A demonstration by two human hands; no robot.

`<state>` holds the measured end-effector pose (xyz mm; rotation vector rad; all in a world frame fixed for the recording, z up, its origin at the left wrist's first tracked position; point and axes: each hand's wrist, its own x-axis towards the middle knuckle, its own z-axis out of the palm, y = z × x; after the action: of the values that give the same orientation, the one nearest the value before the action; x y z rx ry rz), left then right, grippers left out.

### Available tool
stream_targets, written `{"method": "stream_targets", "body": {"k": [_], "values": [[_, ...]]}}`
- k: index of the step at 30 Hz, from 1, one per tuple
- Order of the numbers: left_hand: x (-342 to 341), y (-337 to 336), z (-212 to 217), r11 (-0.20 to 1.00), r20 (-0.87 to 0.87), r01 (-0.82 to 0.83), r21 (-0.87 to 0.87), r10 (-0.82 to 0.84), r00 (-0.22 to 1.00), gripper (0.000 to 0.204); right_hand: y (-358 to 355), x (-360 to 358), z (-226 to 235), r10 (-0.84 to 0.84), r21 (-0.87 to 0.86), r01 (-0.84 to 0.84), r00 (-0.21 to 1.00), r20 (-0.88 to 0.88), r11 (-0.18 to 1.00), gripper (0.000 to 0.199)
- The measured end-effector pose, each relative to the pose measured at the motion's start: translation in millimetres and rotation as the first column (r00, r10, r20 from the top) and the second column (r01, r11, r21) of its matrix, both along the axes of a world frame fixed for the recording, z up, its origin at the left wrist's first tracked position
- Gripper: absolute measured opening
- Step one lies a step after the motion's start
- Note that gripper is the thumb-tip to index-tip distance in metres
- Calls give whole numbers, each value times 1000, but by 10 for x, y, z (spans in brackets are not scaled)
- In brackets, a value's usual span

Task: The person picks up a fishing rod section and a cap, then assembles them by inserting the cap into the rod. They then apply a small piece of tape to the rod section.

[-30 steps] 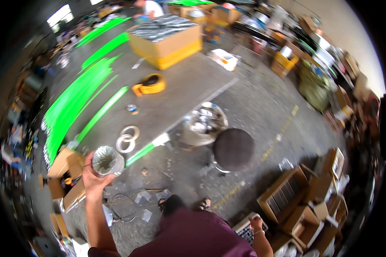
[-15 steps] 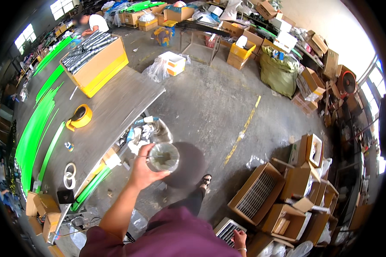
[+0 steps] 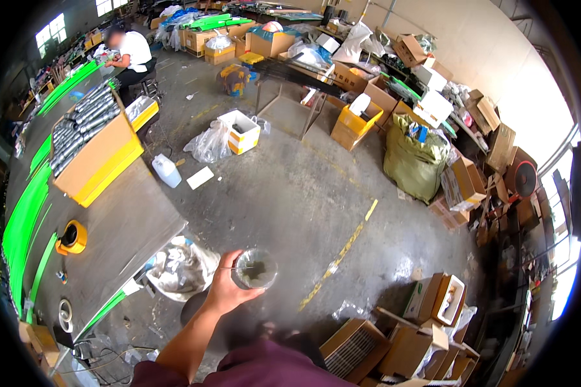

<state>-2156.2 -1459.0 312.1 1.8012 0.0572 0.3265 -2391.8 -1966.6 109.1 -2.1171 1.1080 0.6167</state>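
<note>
My left hand is wrapped round the side of a clear cup, held out ahead of my body above the floor. The cup looks see-through, with something greenish at its bottom that I cannot make out. Just left of the hand, below the table's corner, stands a bin lined with a pale bag and filled with scraps. My right hand is out of the picture.
The grey table fills the left side, bearing a carton of metal rods, a yellow tape dispenser and green strips. Open cartons crowd the lower right. A seated person works at far left.
I have moved forward past the table's corner, so the table and bin now lie further left. The cup stays in my left hand. My right hand has left the view at the lower edge.
</note>
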Motion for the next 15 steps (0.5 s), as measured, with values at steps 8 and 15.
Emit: {"method": "stream_targets", "body": {"k": [8,15], "values": [[1061,-132,-261,947,11,-193,-255,202,979,77,-366,1854,-365,92,30,-89,988,-121,996,24],[1732,158,-205,904,-60,-422,-64,419,906,86,-787,4836,-747,361,-69,-366,930,-76,928,27]]}}
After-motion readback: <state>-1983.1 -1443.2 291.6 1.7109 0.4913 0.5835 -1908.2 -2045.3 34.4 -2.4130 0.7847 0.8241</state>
